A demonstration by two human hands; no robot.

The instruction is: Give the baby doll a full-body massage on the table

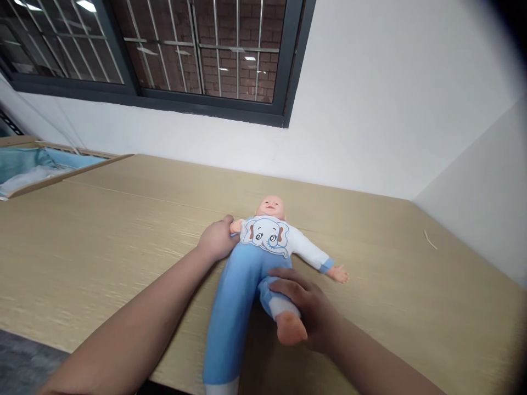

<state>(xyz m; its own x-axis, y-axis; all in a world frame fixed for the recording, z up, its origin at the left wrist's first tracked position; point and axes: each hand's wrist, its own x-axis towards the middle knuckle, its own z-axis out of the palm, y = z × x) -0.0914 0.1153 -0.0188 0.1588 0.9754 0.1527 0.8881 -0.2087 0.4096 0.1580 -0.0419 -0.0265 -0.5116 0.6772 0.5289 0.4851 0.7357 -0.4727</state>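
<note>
A baby doll [294, 243] lies on its back on the wooden table, its head toward the wall. It has a white top with an elephant print [264, 235] and light blue trousers [236, 291]. My left hand [217, 239] closes round the doll's arm on the left side, with the small doll hand [235, 226] showing past my thumb. On the nearer right, my right hand [307, 302] wraps the lower part of one leg, whose bare foot [290, 328] points toward me. The other leg stretches out of the bottom of the view.
The table [135, 219] runs back to a white wall [362, 99] below a dark-framed window [214, 104]. At the far left stands a wooden-edged crib or box [41, 184] with blue cloth inside. A thin pale strip [430, 239] lies on the right.
</note>
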